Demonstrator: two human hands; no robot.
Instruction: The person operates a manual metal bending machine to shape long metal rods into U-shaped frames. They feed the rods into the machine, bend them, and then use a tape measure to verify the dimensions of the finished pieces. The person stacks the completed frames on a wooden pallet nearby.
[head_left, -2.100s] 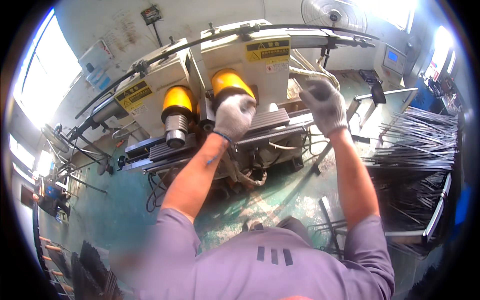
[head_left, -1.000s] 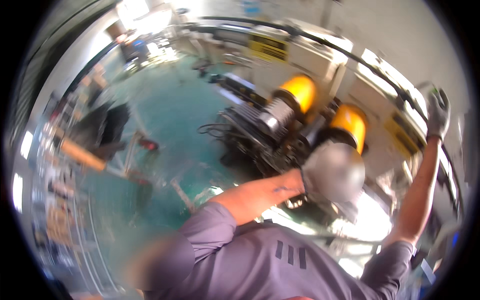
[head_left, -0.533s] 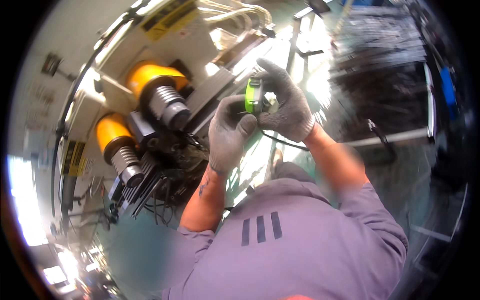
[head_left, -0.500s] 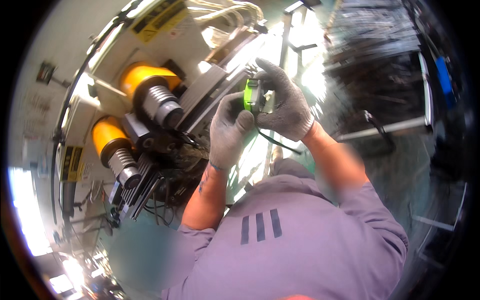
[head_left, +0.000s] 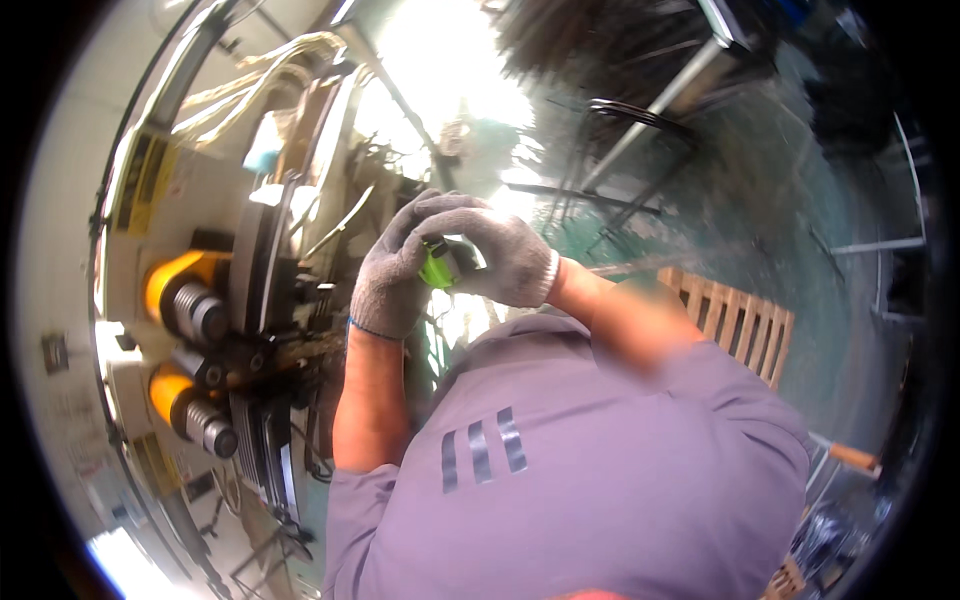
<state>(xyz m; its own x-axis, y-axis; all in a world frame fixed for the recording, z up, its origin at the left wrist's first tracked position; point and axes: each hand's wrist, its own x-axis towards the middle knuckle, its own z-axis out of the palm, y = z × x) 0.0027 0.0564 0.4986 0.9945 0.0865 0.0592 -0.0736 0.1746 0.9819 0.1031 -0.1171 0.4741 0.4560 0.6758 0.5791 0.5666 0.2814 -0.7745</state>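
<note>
In the head view, we see our gloved left hand [head_left: 385, 285] and right hand [head_left: 495, 248] brought together, both curled around a green device [head_left: 438, 268]. It sits between the two palms, mostly hidden within our grip, with only its bright side showing. Well to our left we have two yellow cylinders [head_left: 176, 280] on pale machines [head_left: 165, 225]. To our right a slatted pallet [head_left: 738, 318] lies on the green floor [head_left: 830, 290].

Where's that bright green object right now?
In the head view, the bright green object is slightly left of centre, between the gloved left hand and right hand, above the purple-grey shirt.
</note>
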